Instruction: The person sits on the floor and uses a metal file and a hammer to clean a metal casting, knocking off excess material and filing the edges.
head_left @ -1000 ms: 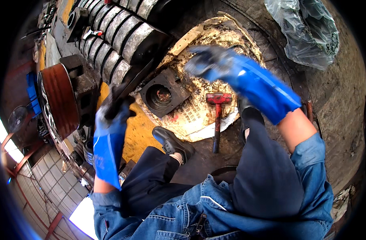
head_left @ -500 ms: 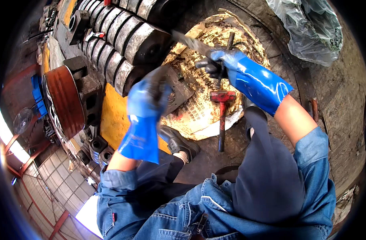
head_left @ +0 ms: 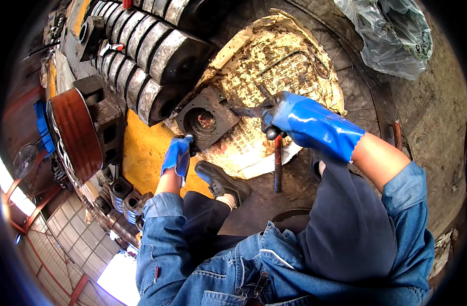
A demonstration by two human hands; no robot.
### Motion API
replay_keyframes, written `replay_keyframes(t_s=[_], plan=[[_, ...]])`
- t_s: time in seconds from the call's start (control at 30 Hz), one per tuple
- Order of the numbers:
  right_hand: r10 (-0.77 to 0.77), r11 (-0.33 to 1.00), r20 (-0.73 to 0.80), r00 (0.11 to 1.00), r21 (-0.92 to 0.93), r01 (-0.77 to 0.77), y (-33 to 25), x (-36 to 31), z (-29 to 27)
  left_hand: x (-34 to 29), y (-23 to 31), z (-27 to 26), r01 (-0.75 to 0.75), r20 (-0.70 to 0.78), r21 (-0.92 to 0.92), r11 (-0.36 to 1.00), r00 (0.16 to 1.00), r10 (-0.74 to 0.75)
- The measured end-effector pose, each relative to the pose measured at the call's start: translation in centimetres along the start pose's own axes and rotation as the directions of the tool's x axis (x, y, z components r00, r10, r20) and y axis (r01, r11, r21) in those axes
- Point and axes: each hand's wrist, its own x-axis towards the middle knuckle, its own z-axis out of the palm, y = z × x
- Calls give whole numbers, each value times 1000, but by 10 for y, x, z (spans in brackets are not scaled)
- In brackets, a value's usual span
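Note:
A dark square metal block (head_left: 226, 124) with a round bore lies tilted on the far-left part of a stained round paper-covered surface. My left hand (head_left: 178, 152), in a blue rubber glove, has its darkened fingers closed on the block's near-left corner. In its own blue glove, my right hand (head_left: 278, 115) grips a flat metal blade (head_left: 248, 111), whose tip reaches the block's right edge. Whether the tip touches the block I cannot tell. Just below the right hand shows the handle of a hammer (head_left: 278, 171); the hand covers its head.
Rows of round-fronted metal blocks (head_left: 159, 56) stand at the far left. A rusty red drum-like part (head_left: 75, 135) is farther left. A threaded rod (head_left: 264, 90) and a bent wire (head_left: 300, 53) lie beyond my right hand. A clear plastic bag (head_left: 396, 41) sits far right.
My left hand has come down from above the block and taken hold of its corner. The right hand has lowered toward me, bringing the blade down to the block's right side.

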Motion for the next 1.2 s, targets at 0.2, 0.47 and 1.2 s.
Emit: replay_keyframes(t_s=[0.2, 0.47, 1.2], plan=[[-100, 902, 0, 995, 421, 90, 12, 17, 41, 18, -23, -7, 18, -24, -124, 992, 999, -22], [166, 878, 198, 966, 416, -237, -10, 36, 46, 23, -20, -6, 72, -24, -46, 996, 997, -73], [241, 896, 79, 967, 365, -253, -39, 38, 15, 8, 4, 0, 71, -27, -56, 996, 997, -73]])
